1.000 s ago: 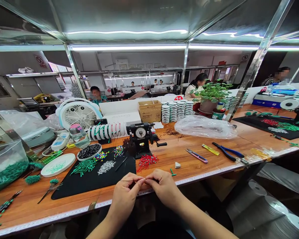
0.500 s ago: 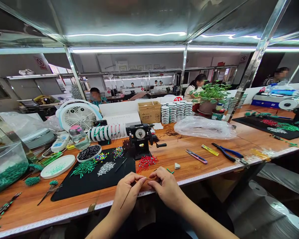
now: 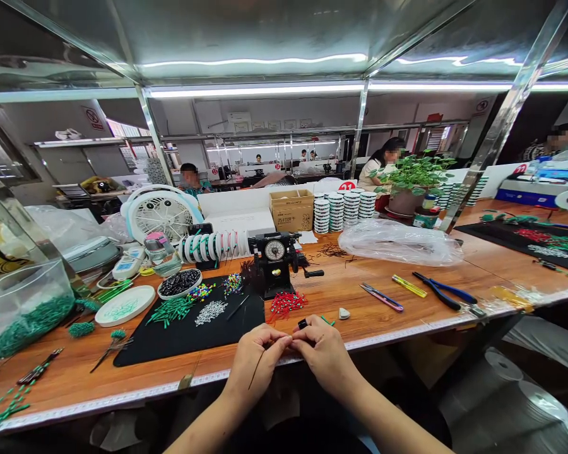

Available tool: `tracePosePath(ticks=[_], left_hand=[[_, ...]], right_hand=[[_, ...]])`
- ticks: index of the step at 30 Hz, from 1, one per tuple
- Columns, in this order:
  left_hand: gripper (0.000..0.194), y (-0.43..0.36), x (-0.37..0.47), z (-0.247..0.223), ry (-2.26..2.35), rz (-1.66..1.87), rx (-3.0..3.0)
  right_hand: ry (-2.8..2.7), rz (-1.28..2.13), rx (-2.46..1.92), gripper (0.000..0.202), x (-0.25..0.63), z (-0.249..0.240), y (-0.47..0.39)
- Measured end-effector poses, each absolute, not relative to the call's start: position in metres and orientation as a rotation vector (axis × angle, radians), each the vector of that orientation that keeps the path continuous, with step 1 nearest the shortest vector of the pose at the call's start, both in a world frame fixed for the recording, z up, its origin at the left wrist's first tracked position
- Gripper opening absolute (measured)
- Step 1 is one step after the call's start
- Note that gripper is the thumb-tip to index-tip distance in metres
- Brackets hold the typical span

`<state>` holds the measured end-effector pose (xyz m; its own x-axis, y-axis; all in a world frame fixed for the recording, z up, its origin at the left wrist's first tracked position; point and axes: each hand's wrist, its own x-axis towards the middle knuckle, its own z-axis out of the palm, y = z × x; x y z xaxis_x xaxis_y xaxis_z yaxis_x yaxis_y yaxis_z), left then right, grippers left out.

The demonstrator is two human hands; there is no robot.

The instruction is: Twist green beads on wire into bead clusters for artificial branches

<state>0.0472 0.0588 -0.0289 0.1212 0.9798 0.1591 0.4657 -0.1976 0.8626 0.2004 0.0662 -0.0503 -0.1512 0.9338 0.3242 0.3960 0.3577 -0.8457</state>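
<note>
As we look down across the wooden workbench point(image 3: 336, 290), a black mat point(image 3: 180, 337) lies left of centre, a white-and-blue fan point(image 3: 165, 214) beyond it, and a black hand-crank winder with a dial point(image 3: 275, 251) by the mat's far right corner. At the bench's front edge our left hand point(image 3: 252, 356) and right hand point(image 3: 325, 354) come together, fingertips meeting, each narrowed to a pinch. To their right, well apart, lie blue-handled pliers point(image 3: 442, 291), then a slim pink-and-blue hand tool point(image 3: 381, 297), snips or tweezers. Past the fingertips, near: a heap of red beaded pieces point(image 3: 286, 306). Thin dark cord point(image 3: 257, 370) lies against the left hand, the nearer of the two; its long axis slants from the fingers back toward the left wrist, the other end lost among the fingers. Whether the right fingers grip it too, we cannot tell. A small black piece point(image 3: 303, 324) sits at the right index finger, unidentified. Our tally, large to small: one bench before us, one mat on it, one fan, one winder, two hands, one pliers, one slim tool, one red heap (pieces too many to count), one cord visible, one black piece.
</note>
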Motion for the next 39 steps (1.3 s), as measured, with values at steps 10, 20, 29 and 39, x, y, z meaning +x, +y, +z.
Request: tracePosePath(ticks=[10, 20, 29, 39], left_hand=[[0.022, 0.058, 0.045, -0.026, 1.392, 1.082, 1.606], [0.031, 0.047, 0.014, -0.026, 1.268, 1.377, 0.96], [0.031, 0.042, 0.009, -0.027, 1.225, 1.454, 0.887], [0.028, 0.038, 0.018, -0.021, 1.247, 1.257, 1.077]], right_hand=[[-1.748, 0.71, -1.178, 0.014, 0.202, -0.052, 0.066], [-1.737, 0.798, -1.182, 0.014, 0.205, -0.051, 0.065], [-1.758, 0.827, -1.185, 0.017, 0.205, -0.054, 0.064], [-1.691, 0.875, -1.119, 0.03, 0.221, -0.032, 0.068]])
